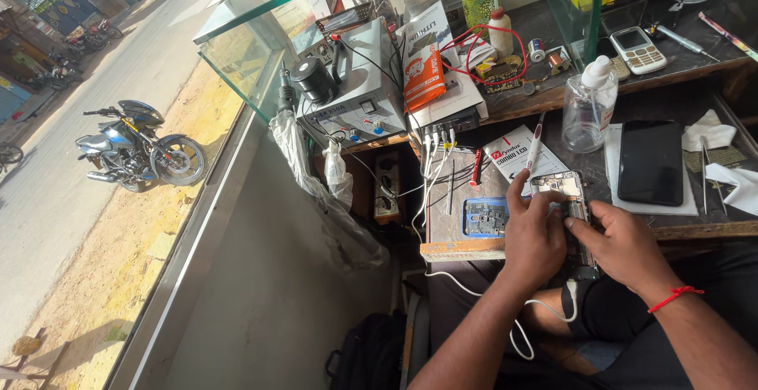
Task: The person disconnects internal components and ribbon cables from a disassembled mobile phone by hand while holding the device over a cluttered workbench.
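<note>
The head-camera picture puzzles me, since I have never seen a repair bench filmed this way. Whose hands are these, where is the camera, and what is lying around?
The camera sits on a person's head and looks down, so the two bare arms at the bottom are that person's own. Both hands grip an opened phone with its insides showing: the left hand holds its left side, the right hand its lower right. A white cable hangs below.

On the bench lie a blue mat with a circuit board, a black phone on white paper, a clear dispenser bottle and a grey power supply. Beyond the glass on the left, a motorcycle stands by the road.
</note>
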